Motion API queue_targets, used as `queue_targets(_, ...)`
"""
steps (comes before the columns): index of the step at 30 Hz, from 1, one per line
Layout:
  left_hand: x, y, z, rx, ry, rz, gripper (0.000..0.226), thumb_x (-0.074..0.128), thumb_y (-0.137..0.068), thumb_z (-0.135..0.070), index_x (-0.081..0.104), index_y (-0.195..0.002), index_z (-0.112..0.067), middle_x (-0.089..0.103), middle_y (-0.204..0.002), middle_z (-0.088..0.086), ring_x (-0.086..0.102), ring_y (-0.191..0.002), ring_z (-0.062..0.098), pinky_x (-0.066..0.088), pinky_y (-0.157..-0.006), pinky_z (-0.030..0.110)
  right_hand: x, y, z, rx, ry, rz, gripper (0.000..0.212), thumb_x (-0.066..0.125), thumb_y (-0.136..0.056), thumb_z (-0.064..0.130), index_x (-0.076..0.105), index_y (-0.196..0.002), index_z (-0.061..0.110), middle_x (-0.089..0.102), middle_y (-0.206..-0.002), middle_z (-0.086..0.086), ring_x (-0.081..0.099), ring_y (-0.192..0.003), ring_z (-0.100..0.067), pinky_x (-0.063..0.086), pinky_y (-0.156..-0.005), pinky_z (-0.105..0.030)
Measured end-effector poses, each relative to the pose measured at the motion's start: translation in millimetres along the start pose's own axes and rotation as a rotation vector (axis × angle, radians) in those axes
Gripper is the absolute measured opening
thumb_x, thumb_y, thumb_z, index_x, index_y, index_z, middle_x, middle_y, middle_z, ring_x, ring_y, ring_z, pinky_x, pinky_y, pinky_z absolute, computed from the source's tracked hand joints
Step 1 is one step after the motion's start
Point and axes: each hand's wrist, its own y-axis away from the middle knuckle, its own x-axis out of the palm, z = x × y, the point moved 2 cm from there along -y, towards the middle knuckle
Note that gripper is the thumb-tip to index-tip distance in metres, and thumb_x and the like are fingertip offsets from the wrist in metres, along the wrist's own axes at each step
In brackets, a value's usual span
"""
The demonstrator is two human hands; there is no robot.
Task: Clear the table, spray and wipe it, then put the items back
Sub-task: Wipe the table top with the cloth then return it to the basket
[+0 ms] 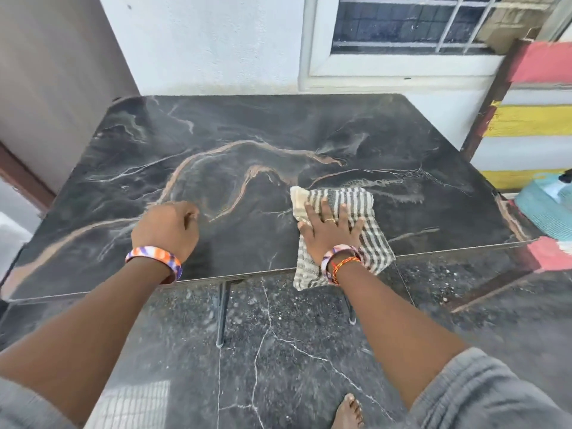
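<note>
Dark marble-patterned table [247, 144] against a white wall, a barred window [411, 23] above it. The right hand [329, 232] lies flat with fingers spread, pressing a striped cloth [356, 212] onto the tabletop near the front edge, one corner of the cloth hanging over that edge. The left hand [168, 229] is curled into a loose fist, holding nothing, resting on the surface well apart from the cloth.

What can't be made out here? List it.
Head view only:
- Left hand: curled fingers hidden behind its back; contact with the table is unclear.
- Table under the cloth: covered, as is the cloth under the right hand.
- Blue basket: cut off by the right edge.
- Spray wetness: lost in glare.
</note>
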Motion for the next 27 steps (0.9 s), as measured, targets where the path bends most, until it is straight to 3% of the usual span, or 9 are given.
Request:
queue_targets(12,-55,63,160,-0.279,-0.068,-0.097,0.017,0.051,-0.086,-0.011,0.067,-0.091,-0.009,0.068,-0.095,0.023,0.061,-0.086,0.043,0.051,-0.071,0.045,29,14,214,-0.478,0.031,0.084,0.052,0.018,-0.098,0.049,0.006,-0.148,0.042,-0.002,-0.16,0.007,-0.01,-0.147,-0.032,-0.011,-0.113,-0.062)
queue_targets(18,-60,93,207,-0.372,-0.111,-0.107,0.021,0.048,-0.087,-0.011,0.066,-0.097,-0.009,0.067,-0.095,0.021,0.061,-0.087,0.041,0.049,-0.067,0.04,45,42,298,-0.677,0.073,0.12,0.053,0.019,-0.098,0.047,0.006,-0.149,0.04,-0.003,-0.16,0.007,-0.01,-0.147,-0.032,-0.012,-0.112,-0.062)
queue_targets(24,-66,113,222,-0.426,-0.135,-0.132,0.027,0.049,-0.087,-0.011,0.068,-0.105,-0.011,0.068,-0.107,0.021,0.061,-0.097,0.041,0.052,-0.073,0.044,67,84,350,-0.963,0.176,0.091,0.052,0.024,-0.098,0.048,0.007,-0.147,0.045,-0.001,-0.16,0.007,-0.005,-0.146,-0.035,-0.008,-0.11,-0.066)
queue_targets(27,-70,114,217,-0.395,-0.158,-0.156,0.027,0.049,-0.086,-0.009,0.068,-0.105,-0.009,0.069,-0.107,0.021,0.062,-0.096,0.041,0.052,-0.069,0.044,68,88,344,-1.081,0.341,0.023,0.06,0.035,-0.098,0.038,0.001,-0.146,0.048,-0.006,-0.161,0.004,-0.005,-0.146,-0.038,-0.001,-0.109,-0.069)
